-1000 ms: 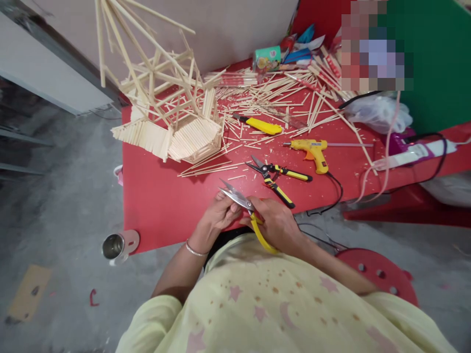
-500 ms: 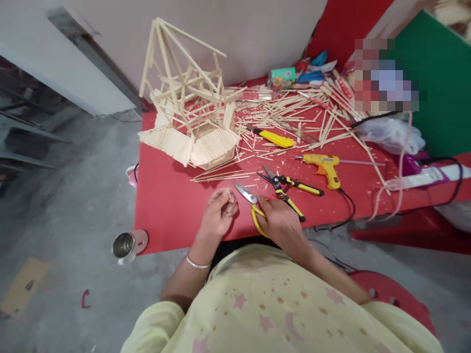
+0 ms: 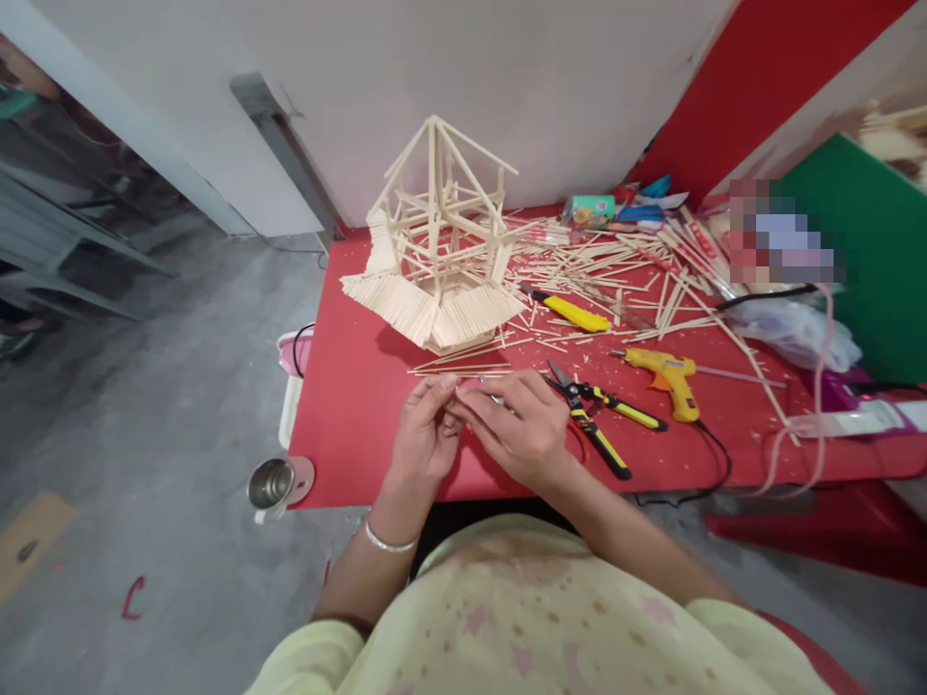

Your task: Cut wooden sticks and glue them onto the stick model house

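Note:
Fingertip to fingertip, my left hand point(image 3: 426, 430) and my right hand point(image 3: 522, 425) meet over the front of the red table. Both are closed in a pinch around something too small to make out. A bit of shiny metal point(image 3: 496, 398) shows between the right fingers; the yellow-handled scissors are otherwise hidden there. Behind my hands stands a house-like frame of thin wooden sticks point(image 3: 472, 315), with slatted panels at its lower edge. A few loose sticks point(image 3: 460, 371) lie just beyond my fingertips. Black-and-yellow pruning shears point(image 3: 590, 410) lie open to the right of my right hand.
A yellow glue gun point(image 3: 666, 376) with its cord and a yellow utility knife point(image 3: 575, 314) lie on the red table point(image 3: 348, 415). Many loose sticks point(image 3: 601, 259) cover its back. A metal mug point(image 3: 279, 487) is at the left front corner. A green board point(image 3: 861, 261) leans at right.
My right hand has moved left from the scissors' handles to meet my left fingertips. The scissors have gone mostly out of sight. The view has shifted, so the table appears lower and farther right.

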### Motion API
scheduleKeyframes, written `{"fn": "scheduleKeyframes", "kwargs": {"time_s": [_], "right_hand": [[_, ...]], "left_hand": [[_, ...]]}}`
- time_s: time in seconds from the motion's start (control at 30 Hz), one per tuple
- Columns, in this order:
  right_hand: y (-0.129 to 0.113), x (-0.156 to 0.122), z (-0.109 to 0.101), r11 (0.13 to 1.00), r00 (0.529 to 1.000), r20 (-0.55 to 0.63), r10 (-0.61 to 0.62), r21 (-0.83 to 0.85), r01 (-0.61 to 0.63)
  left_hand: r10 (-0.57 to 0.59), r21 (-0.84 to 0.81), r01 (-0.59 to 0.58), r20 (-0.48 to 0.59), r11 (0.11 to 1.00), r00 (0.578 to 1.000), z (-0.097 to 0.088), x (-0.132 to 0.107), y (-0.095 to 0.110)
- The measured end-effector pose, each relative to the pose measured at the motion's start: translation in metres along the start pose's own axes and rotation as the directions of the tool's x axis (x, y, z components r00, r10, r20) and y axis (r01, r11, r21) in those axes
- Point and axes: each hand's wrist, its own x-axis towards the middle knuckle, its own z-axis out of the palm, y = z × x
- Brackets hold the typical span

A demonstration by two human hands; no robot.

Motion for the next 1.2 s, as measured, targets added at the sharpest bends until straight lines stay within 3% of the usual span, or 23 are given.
{"fn": "scheduleKeyframes", "kwargs": {"time_s": [0.2, 0.53, 0.77, 0.93, 1.2], "right_hand": [[0.000, 0.010, 0.023, 1.000, 1.000, 0.006, -0.027, -0.006, 0.027], [0.006, 0.024, 0.037, 0.995, 0.999, 0.004, -0.034, -0.094, 0.034], [0.015, 0.033, 0.050, 0.993, 0.994, -0.105, -0.008, -0.117, -0.004], [0.019, 0.035, 0.055, 0.985, 0.999, -0.042, 0.034, -0.165, -0.040], [0.020, 0.038, 0.055, 0.987, 0.998, -0.054, 0.037, -0.153, -0.045]], "left_hand": [[0.082, -0.053, -0.085, -0.054, 0.995, 0.995, -0.003, 0.006, 0.015], [0.056, -0.086, -0.061, -0.055, 0.994, 0.997, -0.002, 0.022, 0.018], [0.019, -0.148, -0.039, -0.130, 0.988, 0.991, -0.003, 0.026, 0.020], [0.067, -0.114, -0.081, -0.123, 0.990, 0.990, -0.004, 0.028, 0.018], [0.062, -0.095, -0.074, -0.122, 0.993, 0.991, -0.002, 0.030, 0.016]]}}
